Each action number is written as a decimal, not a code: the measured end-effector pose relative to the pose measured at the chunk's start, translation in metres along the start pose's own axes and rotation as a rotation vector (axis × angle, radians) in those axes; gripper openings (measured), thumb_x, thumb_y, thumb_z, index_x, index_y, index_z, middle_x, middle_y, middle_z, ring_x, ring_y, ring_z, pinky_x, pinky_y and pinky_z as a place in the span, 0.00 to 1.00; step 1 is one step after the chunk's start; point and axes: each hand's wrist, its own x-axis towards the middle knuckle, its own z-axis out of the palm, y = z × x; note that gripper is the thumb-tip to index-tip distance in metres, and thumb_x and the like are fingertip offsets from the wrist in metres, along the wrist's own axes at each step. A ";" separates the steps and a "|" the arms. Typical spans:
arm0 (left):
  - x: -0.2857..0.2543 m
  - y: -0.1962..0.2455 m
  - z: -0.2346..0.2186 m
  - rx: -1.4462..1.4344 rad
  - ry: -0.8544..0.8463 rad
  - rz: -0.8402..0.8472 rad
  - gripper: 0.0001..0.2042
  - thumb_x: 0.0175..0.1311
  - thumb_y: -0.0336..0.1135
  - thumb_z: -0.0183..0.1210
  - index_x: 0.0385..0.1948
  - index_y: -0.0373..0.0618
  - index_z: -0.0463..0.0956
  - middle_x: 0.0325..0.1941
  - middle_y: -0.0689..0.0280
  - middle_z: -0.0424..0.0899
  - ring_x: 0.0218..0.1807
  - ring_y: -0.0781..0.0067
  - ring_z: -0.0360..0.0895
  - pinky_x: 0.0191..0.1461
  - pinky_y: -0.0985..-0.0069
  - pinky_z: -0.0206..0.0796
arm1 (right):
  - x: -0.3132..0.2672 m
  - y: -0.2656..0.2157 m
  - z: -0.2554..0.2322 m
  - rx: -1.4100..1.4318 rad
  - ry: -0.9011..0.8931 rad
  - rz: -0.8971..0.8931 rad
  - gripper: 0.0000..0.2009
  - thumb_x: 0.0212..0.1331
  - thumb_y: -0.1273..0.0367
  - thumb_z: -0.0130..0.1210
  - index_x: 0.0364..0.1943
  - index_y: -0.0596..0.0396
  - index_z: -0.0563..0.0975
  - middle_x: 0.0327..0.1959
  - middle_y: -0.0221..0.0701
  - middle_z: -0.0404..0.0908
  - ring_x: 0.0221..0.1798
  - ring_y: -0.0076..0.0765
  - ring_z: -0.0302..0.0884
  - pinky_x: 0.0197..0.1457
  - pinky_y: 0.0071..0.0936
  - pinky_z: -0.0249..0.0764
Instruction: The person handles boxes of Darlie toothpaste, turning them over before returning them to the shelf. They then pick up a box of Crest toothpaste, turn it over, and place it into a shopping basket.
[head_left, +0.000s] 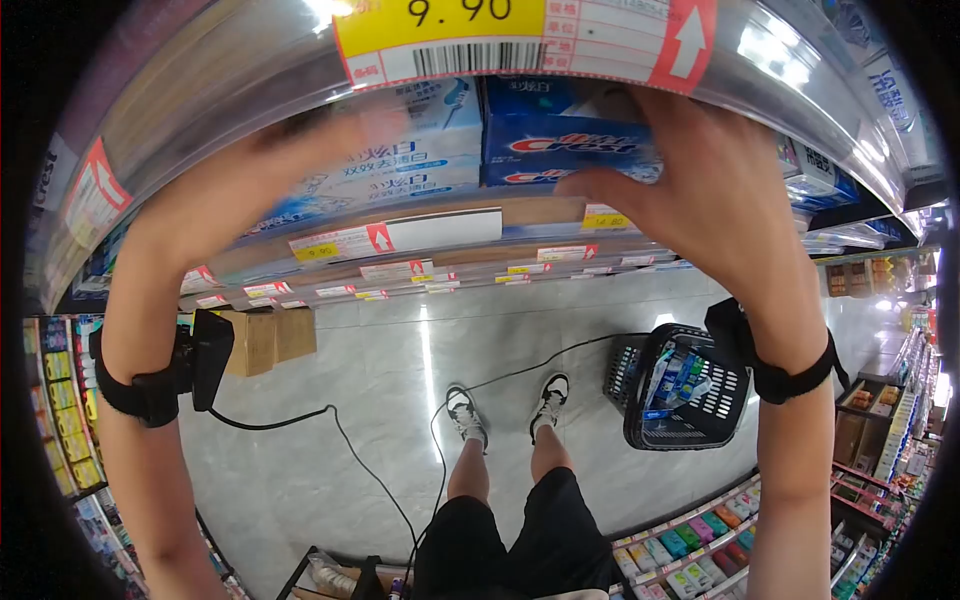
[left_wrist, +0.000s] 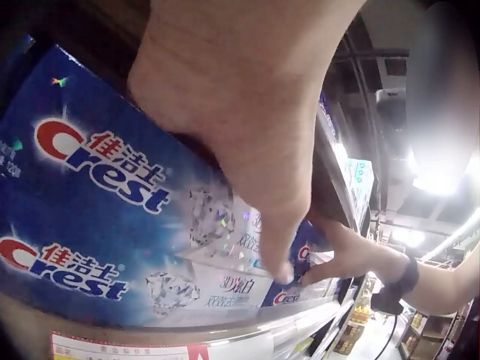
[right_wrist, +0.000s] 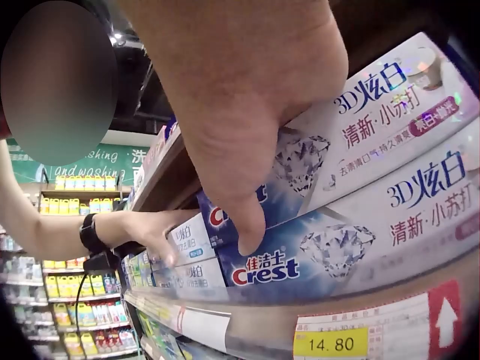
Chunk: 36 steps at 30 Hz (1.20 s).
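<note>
On a shelf, toothpaste boxes lie stacked, with pale box ends at left and dark blue Crest ends at right. My left hand, blurred in the head view, reaches over the pale stack. In the left wrist view its thumb points straight down across the front of a blue-and-white Crest box. My right hand spans the right stack with thumb spread wide from the fingers. Its thumb overlaps a Crest box front in the right wrist view. Other fingertips are hidden behind the boxes.
A clear price-tag rail curves close above the hands. Lower shelf edges carry more price tags. On the floor stand a black basket holding packages and a cardboard box. Cables trail past the person's feet.
</note>
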 end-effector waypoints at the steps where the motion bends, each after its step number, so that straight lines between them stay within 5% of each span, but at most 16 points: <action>1: 0.003 -0.011 -0.005 0.005 0.057 -0.026 0.39 0.54 0.50 0.75 0.64 0.35 0.72 0.64 0.50 0.80 0.66 0.56 0.76 0.72 0.66 0.64 | -0.003 -0.002 -0.001 0.055 0.014 0.020 0.29 0.46 0.59 0.77 0.54 0.53 0.80 0.48 0.34 0.89 0.51 0.51 0.84 0.56 0.42 0.77; 4: 0.022 -0.060 -0.013 0.224 0.214 -0.036 0.39 0.54 0.51 0.75 0.64 0.35 0.72 0.64 0.50 0.80 0.66 0.56 0.76 0.72 0.66 0.64 | -0.008 0.001 -0.001 0.030 0.121 -0.041 0.31 0.45 0.58 0.77 0.55 0.54 0.80 0.49 0.34 0.88 0.51 0.52 0.84 0.56 0.43 0.76; 9: 0.026 -0.105 -0.013 0.355 0.242 -0.088 0.39 0.54 0.51 0.75 0.64 0.35 0.72 0.64 0.50 0.80 0.66 0.56 0.76 0.72 0.66 0.63 | -0.012 0.003 0.000 -0.009 0.147 -0.087 0.32 0.46 0.56 0.77 0.57 0.54 0.80 0.49 0.36 0.88 0.50 0.54 0.84 0.55 0.43 0.77; 17: 0.025 -0.115 -0.022 0.364 0.264 -0.120 0.39 0.54 0.51 0.75 0.64 0.36 0.73 0.64 0.50 0.80 0.67 0.57 0.75 0.72 0.66 0.63 | -0.011 0.008 0.004 0.049 0.176 -0.070 0.28 0.51 0.56 0.75 0.54 0.55 0.81 0.47 0.40 0.87 0.48 0.55 0.84 0.52 0.43 0.78; 36: 0.025 -0.120 -0.024 0.373 0.290 -0.133 0.39 0.54 0.52 0.76 0.64 0.36 0.73 0.65 0.51 0.79 0.67 0.57 0.75 0.73 0.66 0.62 | -0.007 0.005 0.008 0.019 0.184 -0.050 0.21 0.54 0.61 0.73 0.51 0.50 0.83 0.45 0.34 0.89 0.47 0.51 0.85 0.52 0.42 0.77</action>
